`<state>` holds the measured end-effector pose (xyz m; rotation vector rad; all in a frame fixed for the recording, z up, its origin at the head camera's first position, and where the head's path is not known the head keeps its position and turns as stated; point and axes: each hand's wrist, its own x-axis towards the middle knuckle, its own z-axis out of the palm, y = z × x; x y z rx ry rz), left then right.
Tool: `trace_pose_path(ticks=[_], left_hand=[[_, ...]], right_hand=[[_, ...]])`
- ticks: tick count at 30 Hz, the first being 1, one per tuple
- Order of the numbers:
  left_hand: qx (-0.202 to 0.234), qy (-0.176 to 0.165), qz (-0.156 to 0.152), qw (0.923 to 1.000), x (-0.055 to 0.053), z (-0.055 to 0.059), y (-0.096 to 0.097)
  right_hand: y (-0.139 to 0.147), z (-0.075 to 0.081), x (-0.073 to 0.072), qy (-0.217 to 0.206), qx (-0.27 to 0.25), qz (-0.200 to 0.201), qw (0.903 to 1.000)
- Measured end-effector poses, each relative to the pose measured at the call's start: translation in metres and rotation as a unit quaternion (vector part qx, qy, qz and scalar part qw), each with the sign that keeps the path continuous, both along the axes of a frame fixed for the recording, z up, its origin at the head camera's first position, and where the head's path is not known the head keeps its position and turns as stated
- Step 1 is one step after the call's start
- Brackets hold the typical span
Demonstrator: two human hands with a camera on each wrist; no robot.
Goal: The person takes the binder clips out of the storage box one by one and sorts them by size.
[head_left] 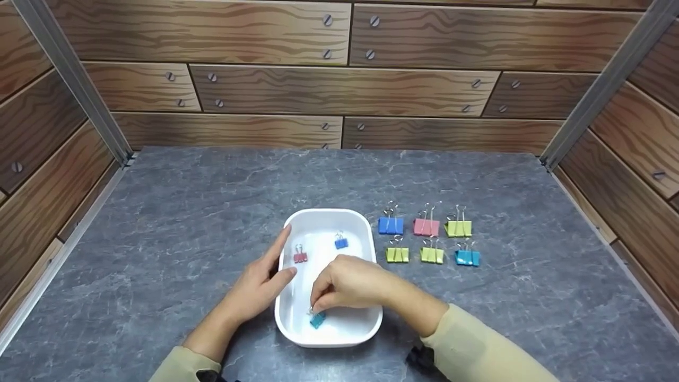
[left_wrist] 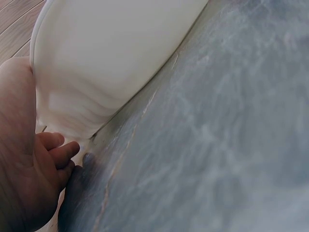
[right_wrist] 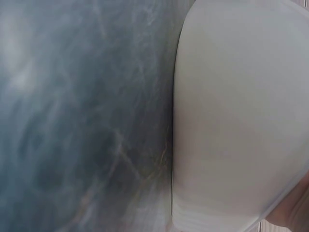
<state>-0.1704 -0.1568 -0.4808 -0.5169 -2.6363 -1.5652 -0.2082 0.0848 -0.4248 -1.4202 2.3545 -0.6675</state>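
Note:
A white rectangular tray [head_left: 329,340] stands on the grey marbled table. Inside it, my right hand [head_left: 353,282] pinches the wire handles of a small teal binder clip [head_left: 318,320] near the front left. A small red binder clip [head_left: 301,258] and a small blue binder clip [head_left: 341,243] are farther back in the tray. My left hand [head_left: 257,284] rests against the tray's left side, index finger straight along it and thumb over the rim. The left wrist view shows the other fingers [left_wrist: 62,153] loosely bent beside the tray wall. Little of the right hand appears in its own wrist view.
Right of the tray, larger binder clips stand in two rows: blue [head_left: 391,226], pink [head_left: 426,227] and yellow-green [head_left: 459,228] behind, two yellow-green ones and a teal clip [head_left: 467,258] in front. Wood-patterned walls [head_left: 339,90] with metal corner posts enclose the table.

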Motion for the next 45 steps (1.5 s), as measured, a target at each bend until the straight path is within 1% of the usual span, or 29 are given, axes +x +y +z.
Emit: trace_pose_path(ticks=[4,8,14,19,27,32,34,36,39,41,43,45], left_hand=[[0.001,0.004,0.0,1.0,0.0,-0.001,0.0],[0.003,0.008,-0.002,1.0,0.0,-0.001,0.0],[0.001,0.002,-0.003,1.0,-0.001,0.001,0.0],[-0.001,0.006,-0.003,1.0,-0.001,0.0,0.0],[0.014,-0.007,-0.012,0.9998,0.0,0.001,0.0],[0.009,-0.012,-0.006,0.9999,0.001,0.001,-0.001],[0.006,-0.01,-0.005,0.9999,0.001,0.001,-0.001],[0.006,-0.005,-0.006,1.0,0.0,0.001,-0.002],[0.006,0.0,-0.005,1.0,-0.001,0.002,-0.001],[0.006,0.003,-0.003,1.0,-0.001,0.002,-0.001],[0.004,0.003,-0.001,1.0,-0.001,0.001,0.0],[0.003,0.006,0.0,1.0,0.0,0.0,0.0]], right_hand=[[0.0,-0.001,0.0,0.0,-0.008,0.003,1.0],[0.001,-0.001,0.0,-0.007,-0.028,0.003,0.9996],[0.003,-0.001,-0.001,-0.015,-0.072,-0.003,0.9973],[0.005,-0.001,-0.001,-0.016,-0.108,-0.007,0.994],[0.005,0.0,0.001,-0.05,-0.133,-0.022,0.9895],[0.006,-0.001,-0.001,-0.067,-0.153,-0.037,0.9852],[0.007,-0.001,-0.002,-0.08,-0.168,-0.045,0.9816],[0.008,0.0,-0.004,-0.102,-0.19,-0.057,0.9748],[0.011,0.003,-0.007,-0.147,-0.23,-0.078,0.9588],[0.013,0.006,-0.009,-0.167,-0.25,-0.087,0.9497],[0.017,0.01,-0.008,-0.173,-0.26,-0.093,0.9455],[0.022,0.016,-0.009,-0.165,-0.263,-0.096,0.9458]])
